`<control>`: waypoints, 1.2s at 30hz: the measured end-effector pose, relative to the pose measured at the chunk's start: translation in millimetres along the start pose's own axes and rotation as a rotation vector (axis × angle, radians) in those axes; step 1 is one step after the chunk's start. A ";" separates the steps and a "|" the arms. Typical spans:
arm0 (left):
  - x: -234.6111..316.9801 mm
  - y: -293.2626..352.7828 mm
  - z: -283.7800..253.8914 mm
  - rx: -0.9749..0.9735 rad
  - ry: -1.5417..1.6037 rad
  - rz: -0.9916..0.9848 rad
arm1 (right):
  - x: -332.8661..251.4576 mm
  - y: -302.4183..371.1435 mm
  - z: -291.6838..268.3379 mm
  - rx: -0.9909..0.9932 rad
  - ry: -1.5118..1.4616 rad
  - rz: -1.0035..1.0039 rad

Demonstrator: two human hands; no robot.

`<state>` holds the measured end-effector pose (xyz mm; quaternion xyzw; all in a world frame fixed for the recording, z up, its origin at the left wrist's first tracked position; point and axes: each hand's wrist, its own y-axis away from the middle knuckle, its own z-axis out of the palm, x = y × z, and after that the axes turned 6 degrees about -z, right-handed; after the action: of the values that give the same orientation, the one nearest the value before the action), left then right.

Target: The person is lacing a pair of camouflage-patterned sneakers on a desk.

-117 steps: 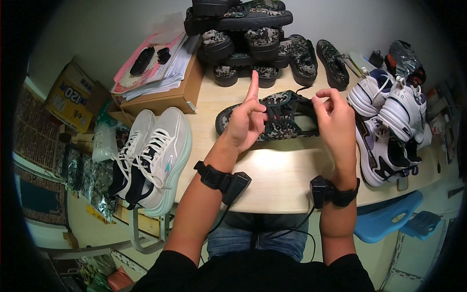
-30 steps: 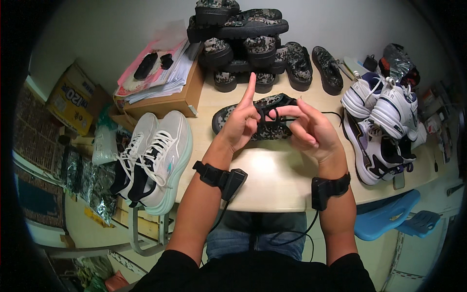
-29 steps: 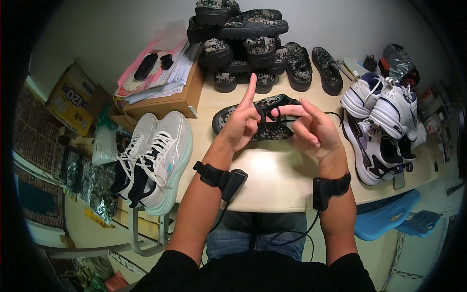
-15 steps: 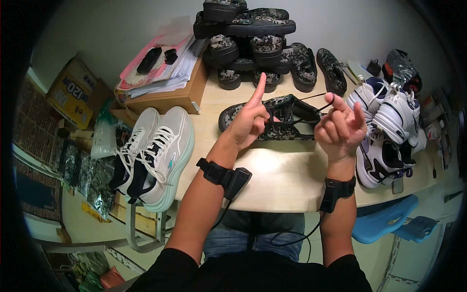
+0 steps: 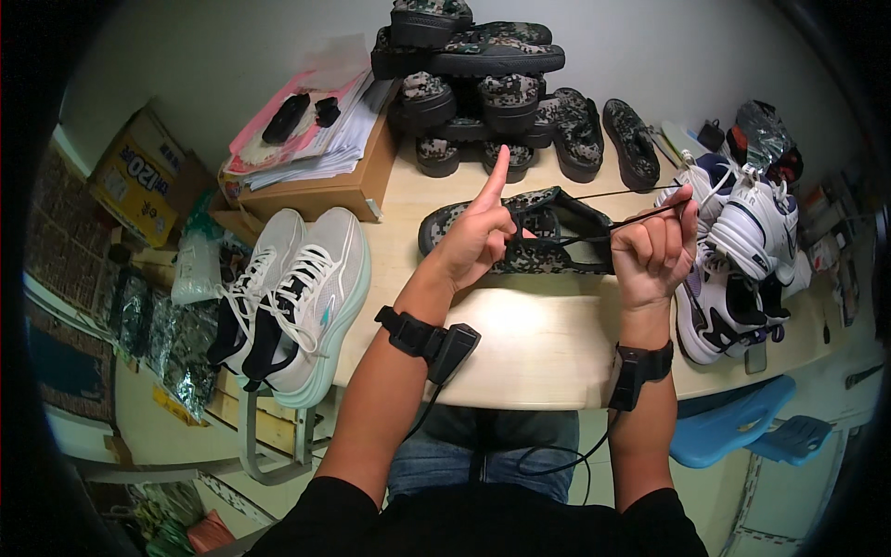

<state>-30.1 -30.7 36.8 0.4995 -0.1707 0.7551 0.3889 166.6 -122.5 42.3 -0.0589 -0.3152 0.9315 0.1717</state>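
Wearer: black short-sleeved shirt (image 5: 492, 527); blue jeans (image 5: 436, 469). Left forearm, near wrist: black strap (image 5: 402, 331) carrying an angular black box (image 5: 454, 350), thin black cable (image 5: 431, 407) trailing from it. Right: similar black band (image 5: 658, 360) and box (image 5: 627, 384); its black lead (image 5: 608, 434) loops at the lap, attachment point hard to make out.

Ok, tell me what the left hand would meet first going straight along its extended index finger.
The left hand would likely meet the stack of camouflage-print shoes; depth is unclear, so if it points upward, it might pass above.
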 end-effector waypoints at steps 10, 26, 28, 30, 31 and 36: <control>-3.4 -3.5 -7.0 0.032 0.037 0.007 | -19.5 -10.2 7.5 0.443 0.328 -0.138; 0.4 0.1 -10.2 0.082 0.294 0.048 | 42.2 4.2 7.4 0.073 1.833 0.085; -0.6 -1.0 -8.6 0.017 0.282 0.050 | 43.5 6.5 -0.3 0.029 1.852 0.076; -3.0 -4.0 -14.4 -0.097 0.242 0.087 | 48.6 9.1 -11.7 0.035 1.784 0.118; -6.1 -4.8 -17.0 -0.096 0.240 0.087 | 50.2 9.1 -11.7 0.035 1.783 0.117; -5.0 -0.3 -7.7 -0.179 0.235 0.063 | 51.9 9.9 -17.1 0.036 1.913 0.296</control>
<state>-33.6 -27.6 28.9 0.3654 -0.2060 0.8021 0.4252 119.0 -101.6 22.5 -0.8285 -0.0174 0.5067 0.2376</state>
